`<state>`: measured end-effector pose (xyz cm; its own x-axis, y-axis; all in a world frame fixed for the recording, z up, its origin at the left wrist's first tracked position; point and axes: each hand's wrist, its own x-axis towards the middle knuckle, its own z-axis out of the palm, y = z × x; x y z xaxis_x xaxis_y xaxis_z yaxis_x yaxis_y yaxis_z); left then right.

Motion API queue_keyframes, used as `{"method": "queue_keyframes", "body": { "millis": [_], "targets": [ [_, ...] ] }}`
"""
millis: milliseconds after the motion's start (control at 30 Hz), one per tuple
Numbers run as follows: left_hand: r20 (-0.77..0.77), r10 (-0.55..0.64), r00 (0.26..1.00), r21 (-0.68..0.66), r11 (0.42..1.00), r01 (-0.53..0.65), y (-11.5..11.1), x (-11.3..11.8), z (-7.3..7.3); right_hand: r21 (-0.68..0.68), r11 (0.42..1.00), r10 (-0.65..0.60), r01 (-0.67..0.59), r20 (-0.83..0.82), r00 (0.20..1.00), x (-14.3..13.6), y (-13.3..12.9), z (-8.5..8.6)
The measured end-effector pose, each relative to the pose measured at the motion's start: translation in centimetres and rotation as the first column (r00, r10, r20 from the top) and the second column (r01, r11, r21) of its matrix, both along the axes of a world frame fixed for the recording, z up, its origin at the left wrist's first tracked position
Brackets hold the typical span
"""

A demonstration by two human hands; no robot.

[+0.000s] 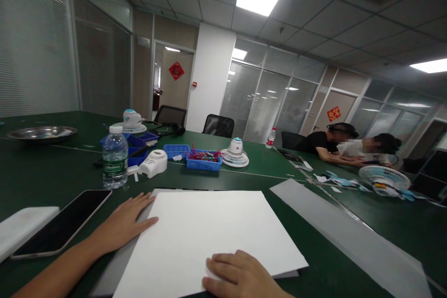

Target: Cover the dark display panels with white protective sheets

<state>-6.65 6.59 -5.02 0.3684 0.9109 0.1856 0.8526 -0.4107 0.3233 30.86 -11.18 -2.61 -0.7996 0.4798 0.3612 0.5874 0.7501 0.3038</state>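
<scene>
A large white sheet of paper lies flat on the green table in front of me. Under it, the edge of a grey sheet or board shows along the left side. My left hand is spread open over the left edges of both, its thumb on the white paper. Near the front edge of the paper, my right hand rests with its fingers stretched out on the surface. Neither hand grips anything that I can see. The lower part of the right hand is cut off by the frame.
On the left are a phone, a white box-like object and a water bottle. Beyond stand blue trays, a white plastic housing and a fan part. A translucent sheet lies right; two people sit beyond.
</scene>
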Motion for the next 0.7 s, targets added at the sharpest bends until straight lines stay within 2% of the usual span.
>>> {"method": "queue_keyframes", "body": {
  "millis": [67,133,267,367,467,533,567,600,633,667,700],
  "targets": [
    [0.0,0.01,1.0,0.007,1.0,-0.01,-0.2,0.1,0.2,-0.092,0.996,0.018,-0.015,0.032,0.999,0.4,0.0,0.8],
    [-0.017,0.019,1.0,0.001,1.0,-0.019,-0.4,0.3,0.5,-0.192,0.98,-0.043,0.048,0.031,0.999,0.8,0.1,1.7],
    [-0.048,0.024,0.999,-0.005,1.0,-0.025,-0.7,0.3,0.8,-0.411,0.886,-0.231,0.216,0.015,0.973,1.1,-0.1,3.1],
    [-0.037,0.027,0.999,0.011,1.0,-0.027,-0.4,0.0,0.3,-0.515,0.838,-0.217,0.183,-0.006,0.976,1.1,-0.5,3.5],
    [-0.019,0.03,0.999,0.01,0.999,-0.03,0.0,-0.2,-0.2,-0.491,0.858,-0.235,0.152,-0.111,0.966,2.8,0.3,2.8],
    [-0.005,0.028,1.0,0.007,1.0,-0.028,0.2,-0.3,-0.4,-0.404,0.877,-0.359,0.261,-0.189,0.914,5.7,1.8,1.9],
    [0.005,0.026,1.0,0.007,1.0,-0.026,0.3,-0.3,-0.4,-0.358,0.857,-0.461,0.371,-0.209,0.863,7.6,2.7,1.5],
    [0.015,0.024,1.0,0.007,1.0,-0.024,0.4,-0.3,-0.4,-0.321,0.803,-0.576,0.502,-0.204,0.791,9.9,3.6,1.1],
    [0.026,0.023,0.999,0.007,1.0,-0.023,0.5,-0.3,-0.5,-0.291,0.704,-0.706,0.648,-0.183,0.684,12.2,4.3,0.8],
    [0.037,0.021,0.999,0.005,1.0,-0.021,0.5,-0.4,-0.5,-0.281,0.552,-0.833,0.785,-0.145,0.534,14.6,4.9,0.6],
    [0.044,0.021,0.999,0.001,1.0,-0.021,0.5,-0.5,-0.5,-0.285,0.45,-0.893,0.847,-0.14,0.427,17.0,5.2,0.5]
  ]
}}
